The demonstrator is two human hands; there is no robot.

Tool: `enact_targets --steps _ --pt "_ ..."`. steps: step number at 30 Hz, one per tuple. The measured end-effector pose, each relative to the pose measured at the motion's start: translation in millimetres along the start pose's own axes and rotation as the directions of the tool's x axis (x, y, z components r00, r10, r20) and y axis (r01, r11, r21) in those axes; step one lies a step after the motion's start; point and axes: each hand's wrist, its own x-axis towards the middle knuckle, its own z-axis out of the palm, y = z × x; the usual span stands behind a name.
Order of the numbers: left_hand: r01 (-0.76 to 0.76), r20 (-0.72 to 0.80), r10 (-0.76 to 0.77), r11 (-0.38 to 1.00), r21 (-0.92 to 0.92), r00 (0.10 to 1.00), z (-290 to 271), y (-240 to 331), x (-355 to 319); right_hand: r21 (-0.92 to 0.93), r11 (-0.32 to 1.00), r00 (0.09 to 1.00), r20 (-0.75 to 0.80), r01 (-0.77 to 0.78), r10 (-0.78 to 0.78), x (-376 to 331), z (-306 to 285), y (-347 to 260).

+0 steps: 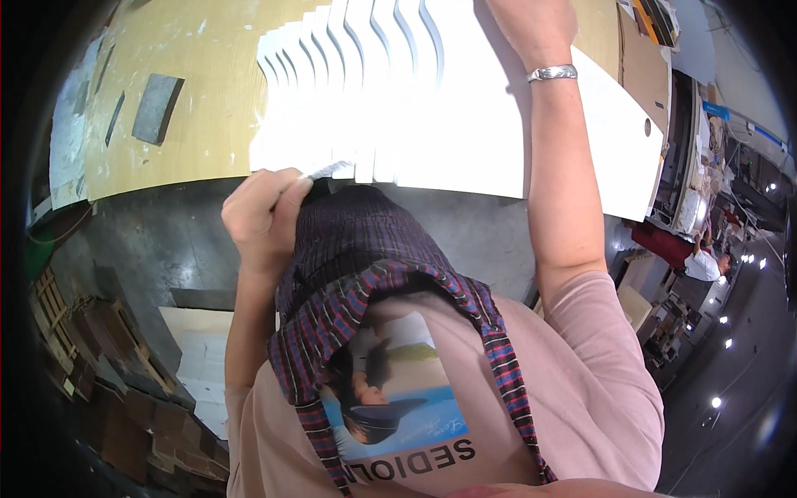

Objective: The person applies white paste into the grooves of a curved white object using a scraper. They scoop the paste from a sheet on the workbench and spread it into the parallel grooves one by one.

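White boards (349, 108) with wavy edges lie overlapped in a staggered row on the worktable in front of me. My left hand (261, 212) is at their near edge, closed in a pinch. Out of its fingers sticks a thin, pale, crumpled-looking strip (330, 170), its tip by the boards' near corners; what kind of thing it is I cannot make out. My right arm reaches forward across a white panel (614, 141). Only the back of my right hand (535, 33) shows at the upper edge, and its fingers are out of view.
A grey rectangular block (158, 108) and a thin dark strip (114, 119) lie on the yellowish tabletop (216, 50) to the left. Wooden pieces (124, 332) are piled at lower left. At far right a person (701, 264) is near another bench.
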Motion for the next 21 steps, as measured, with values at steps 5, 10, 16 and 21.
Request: enact_targets --steps 5,10,16,21 --pt "0.313 -0.145 -0.336 0.936 -0.160 0.931 -23 -19 0 0.004 1.000 1.000 0.004 -0.005 0.005 -1 0 4" --pt "0.446 0.011 -0.459 0.858 -0.254 0.889 -39 -34 -17 -0.014 1.000 1.000 -0.003 0.017 -0.017 0 0 4" --pt "0.501 0.061 -0.507 0.811 -0.302 0.860 -31 -49 -34 -0.019 0.999 0.999 -0.020 0.031 -0.031 1 -1 4" --pt "0.479 0.052 -0.481 0.847 -0.229 0.875 -24 -51 -38 -0.015 0.999 1.000 -0.002 0.028 -0.028 1 3 5"
